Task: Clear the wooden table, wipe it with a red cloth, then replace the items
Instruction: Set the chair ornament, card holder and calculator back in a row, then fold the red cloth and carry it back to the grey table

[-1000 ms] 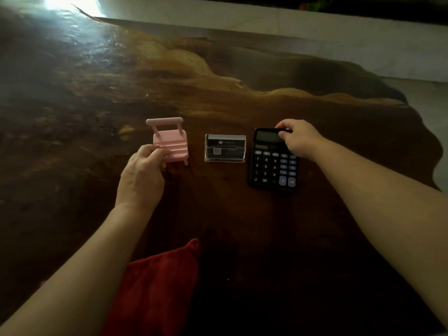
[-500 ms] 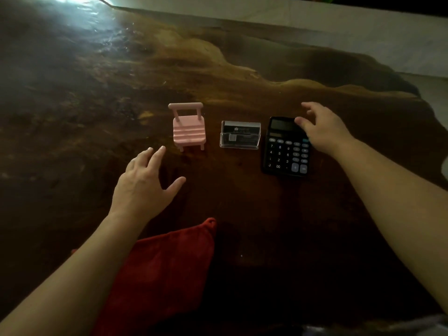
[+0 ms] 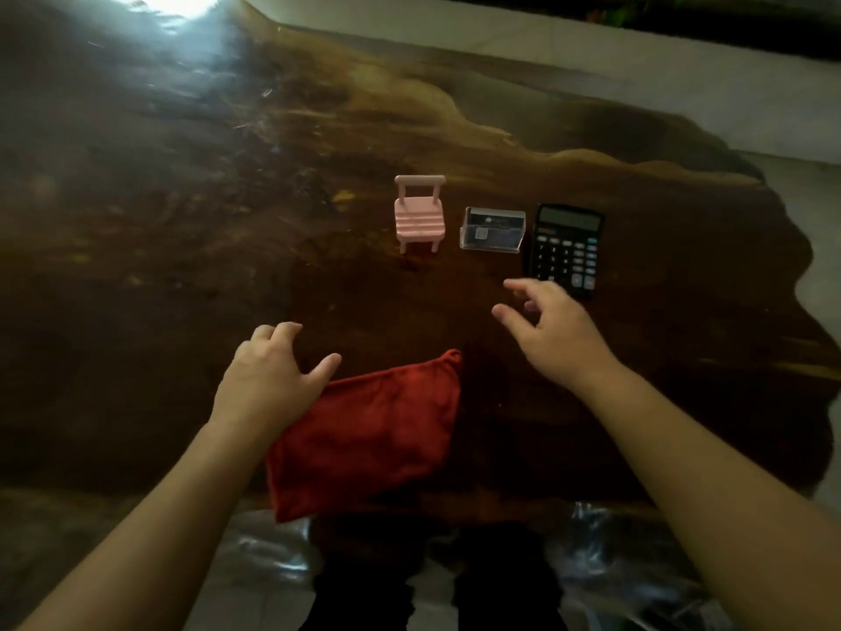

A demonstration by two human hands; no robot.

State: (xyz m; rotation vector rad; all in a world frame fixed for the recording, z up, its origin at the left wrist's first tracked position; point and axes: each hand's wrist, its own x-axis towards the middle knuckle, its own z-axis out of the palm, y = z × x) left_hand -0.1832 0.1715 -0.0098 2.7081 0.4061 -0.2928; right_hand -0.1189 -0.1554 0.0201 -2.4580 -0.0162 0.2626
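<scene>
1. Wooden table [image 3: 191, 248]: dark, glossy slab with an irregular edge; it bears every item listed below; the red cloth serves as the landmark for all positions.
2. Red cloth [image 3: 368, 434]: lies flat on the near part of the table, one corner at the near edge; no hand grips it.
3. Pink toy chair [image 3: 418, 214]: stands upright beyond the cloth, well apart from it.
4. Clear card holder [image 3: 492, 230]: beyond the cloth and slightly to its right; just beside the chair, not touching it.
5. Black calculator [image 3: 565, 248]: beyond and to the right of the cloth; lies face up, just beside the card holder.
6. Left hand [image 3: 268, 380]: at the cloth's left far edge, palm down; fingers spread apart, holding nothing; contact with the cloth cannot be confirmed.
7. Right hand [image 3: 550, 330]: beyond the cloth's far right corner, near the calculator's near edge; fingers loosely curled and apart, holding nothing.
8. Step in hand, judged: the three items stand in a neat row with both hands empty; either clearing has not begun or replacement is complete; the frame does not settle which.
9. Next move, if clearing: grasp each item in turn, set it off the table, then take up the cloth.
</scene>
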